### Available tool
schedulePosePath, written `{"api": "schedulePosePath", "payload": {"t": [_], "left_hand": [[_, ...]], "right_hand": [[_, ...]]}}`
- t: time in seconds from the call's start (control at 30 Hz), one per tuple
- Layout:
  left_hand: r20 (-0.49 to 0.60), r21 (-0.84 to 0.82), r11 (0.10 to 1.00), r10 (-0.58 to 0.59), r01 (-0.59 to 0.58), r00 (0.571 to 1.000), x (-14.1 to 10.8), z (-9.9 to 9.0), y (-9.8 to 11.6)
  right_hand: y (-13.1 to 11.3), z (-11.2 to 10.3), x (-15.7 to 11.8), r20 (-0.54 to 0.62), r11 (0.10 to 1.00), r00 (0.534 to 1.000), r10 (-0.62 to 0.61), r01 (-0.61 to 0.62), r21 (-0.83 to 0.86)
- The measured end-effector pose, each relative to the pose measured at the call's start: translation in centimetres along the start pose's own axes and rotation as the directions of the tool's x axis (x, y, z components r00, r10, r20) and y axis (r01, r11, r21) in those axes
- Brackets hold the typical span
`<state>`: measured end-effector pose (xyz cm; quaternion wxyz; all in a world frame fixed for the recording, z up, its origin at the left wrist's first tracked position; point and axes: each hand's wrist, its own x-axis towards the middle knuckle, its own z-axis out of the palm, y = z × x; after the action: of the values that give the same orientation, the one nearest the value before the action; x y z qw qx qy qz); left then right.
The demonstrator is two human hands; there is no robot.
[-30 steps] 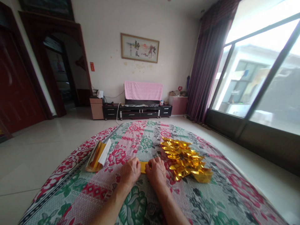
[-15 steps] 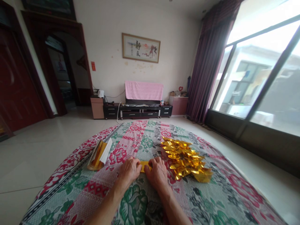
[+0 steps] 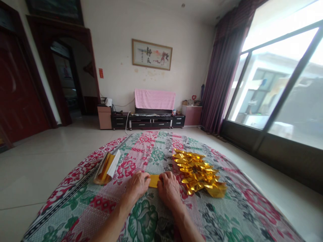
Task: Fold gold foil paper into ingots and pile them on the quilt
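Observation:
Between my hands lies a small folded piece of gold paper (image 3: 153, 181), flat on the flowered cloth. My left hand (image 3: 138, 183) grips its left end, fingers curled and pressed together. At its right end my right hand (image 3: 169, 185) is closed on it in the same way, knuckles up. The fingertips and the covered ends of the paper are hidden under the hands. To the right of my right hand, several folded gold paper pieces (image 3: 199, 171) lie in an overlapping pile. A curled stack of gold and white sheets (image 3: 107, 168) rests on the left.
The patterned cloth (image 3: 141, 218) covers a round table. Beyond it a low black TV cabinet (image 3: 151, 122) stands against the wall, with a pink towel (image 3: 155, 99) over the screen. A large window (image 3: 275, 84) and a purple curtain (image 3: 214, 77) are on the right.
My hands have moved slightly apart, and more of the gold paper shows between them. The view has tilted up a little. The pile and the curled stack lie as before.

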<state>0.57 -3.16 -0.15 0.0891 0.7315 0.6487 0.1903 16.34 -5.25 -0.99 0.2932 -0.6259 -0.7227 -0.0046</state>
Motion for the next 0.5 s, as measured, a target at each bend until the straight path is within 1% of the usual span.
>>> {"api": "schedulePosePath", "payload": {"t": [0.13,0.27,0.5], "left_hand": [[0.001,0.001,1.000,0.003,-0.003,1.000,0.0,-0.1,0.1],[0.017,0.003,1.000,-0.007,0.007,1.000,-0.1,-0.5,0.2],[0.035,-0.040,0.998,0.040,-0.039,0.999,-0.3,-1.2,0.2]], "right_hand": [[0.1,0.2,-0.1,0.002,1.000,1.000,-0.009,0.009,-0.011],[-0.2,0.3,-0.2,-0.019,1.000,1.000,-0.009,0.008,-0.021],[-0.8,0.2,-0.3,-0.048,0.999,0.999,0.012,-0.014,-0.050]]}}
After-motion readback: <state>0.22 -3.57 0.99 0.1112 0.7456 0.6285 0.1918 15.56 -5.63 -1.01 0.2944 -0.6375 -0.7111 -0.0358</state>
